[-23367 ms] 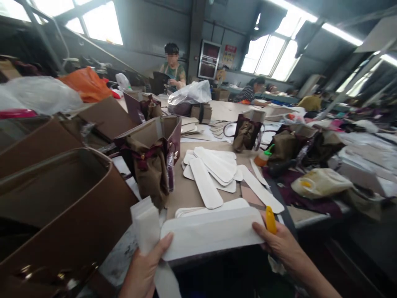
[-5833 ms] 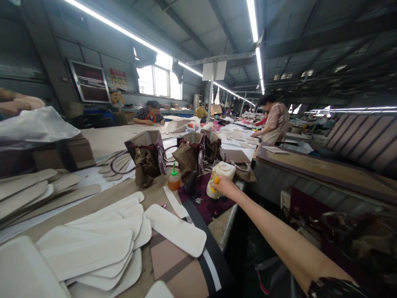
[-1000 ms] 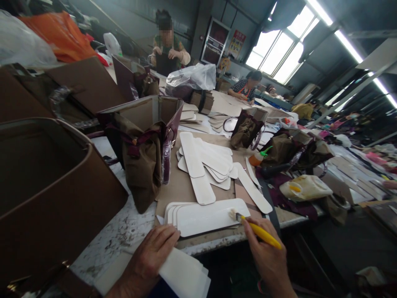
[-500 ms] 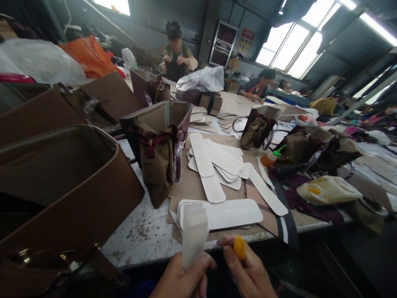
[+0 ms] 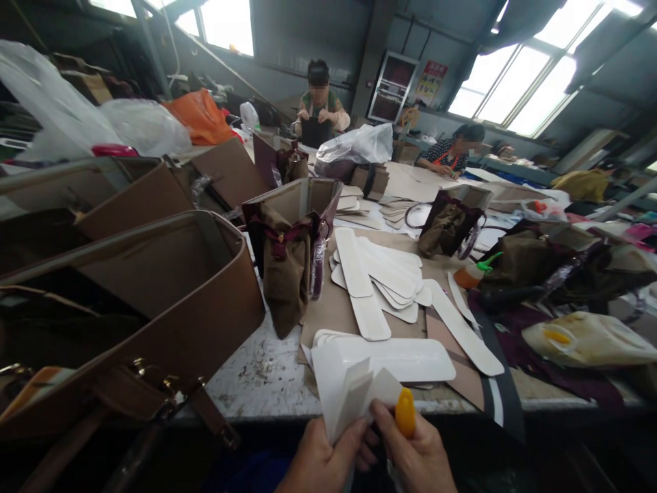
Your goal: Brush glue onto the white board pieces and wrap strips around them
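Note:
My left hand is closed around the lower end of several white strips, which stand fanned out above the thumb. Close beside it, my right hand is also closed. A yellow object with a rounded end sticks up from its grip; the rest of that object is hidden. Thumb and fingers of this hand touch the edge of one pale piece that leans right of the others. Just beyond both hands lies a stack of white rounded panels at the table's front edge.
More white panels are heaped behind. Brown and purple handbags stand left, near a large brown bag. At right are an orange glue bottle and a yellowed plastic jug. Two people work further back.
My right hand has come in against the left one and now touches a piece. The strips in my left hand have spread apart into a fan. The view has turned left.

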The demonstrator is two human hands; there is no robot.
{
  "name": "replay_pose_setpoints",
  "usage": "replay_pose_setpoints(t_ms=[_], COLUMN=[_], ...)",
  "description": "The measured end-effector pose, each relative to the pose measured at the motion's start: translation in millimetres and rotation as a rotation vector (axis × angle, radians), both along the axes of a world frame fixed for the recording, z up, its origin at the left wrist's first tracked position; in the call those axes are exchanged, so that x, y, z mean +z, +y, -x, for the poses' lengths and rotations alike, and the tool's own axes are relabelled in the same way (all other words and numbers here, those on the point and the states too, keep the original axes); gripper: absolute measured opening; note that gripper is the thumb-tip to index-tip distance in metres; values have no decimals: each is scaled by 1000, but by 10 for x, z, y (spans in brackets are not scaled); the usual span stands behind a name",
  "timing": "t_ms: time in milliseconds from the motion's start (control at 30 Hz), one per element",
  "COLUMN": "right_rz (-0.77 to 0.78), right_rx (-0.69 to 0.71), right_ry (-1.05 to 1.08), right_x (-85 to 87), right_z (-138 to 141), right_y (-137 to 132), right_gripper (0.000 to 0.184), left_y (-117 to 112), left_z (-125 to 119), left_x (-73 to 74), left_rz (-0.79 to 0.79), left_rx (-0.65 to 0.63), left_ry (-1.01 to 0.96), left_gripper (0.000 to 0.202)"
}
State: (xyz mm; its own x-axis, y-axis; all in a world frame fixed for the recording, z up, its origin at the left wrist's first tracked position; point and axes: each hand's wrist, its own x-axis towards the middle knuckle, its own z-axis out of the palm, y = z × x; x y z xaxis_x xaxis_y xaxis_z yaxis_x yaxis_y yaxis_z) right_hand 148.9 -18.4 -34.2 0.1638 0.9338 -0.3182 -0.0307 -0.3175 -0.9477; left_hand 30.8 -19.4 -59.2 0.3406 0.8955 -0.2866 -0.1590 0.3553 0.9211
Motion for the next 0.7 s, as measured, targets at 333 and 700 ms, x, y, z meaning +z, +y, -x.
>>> replay_pose_setpoints(t_ms=[333, 700], right_rz=[212, 94], right_rx=[-166, 115], right_ry=[154, -230], right_x=[-41, 192], right_z=[-116, -200], right_y=[87, 279], right_gripper=[35, 30], left_y=[31, 34], left_z=[53, 241], left_x=[-333, -295], left_rz=[-1108, -891], left_rx=[-91, 7], left_ry=[479, 230], left_gripper=[54, 27])
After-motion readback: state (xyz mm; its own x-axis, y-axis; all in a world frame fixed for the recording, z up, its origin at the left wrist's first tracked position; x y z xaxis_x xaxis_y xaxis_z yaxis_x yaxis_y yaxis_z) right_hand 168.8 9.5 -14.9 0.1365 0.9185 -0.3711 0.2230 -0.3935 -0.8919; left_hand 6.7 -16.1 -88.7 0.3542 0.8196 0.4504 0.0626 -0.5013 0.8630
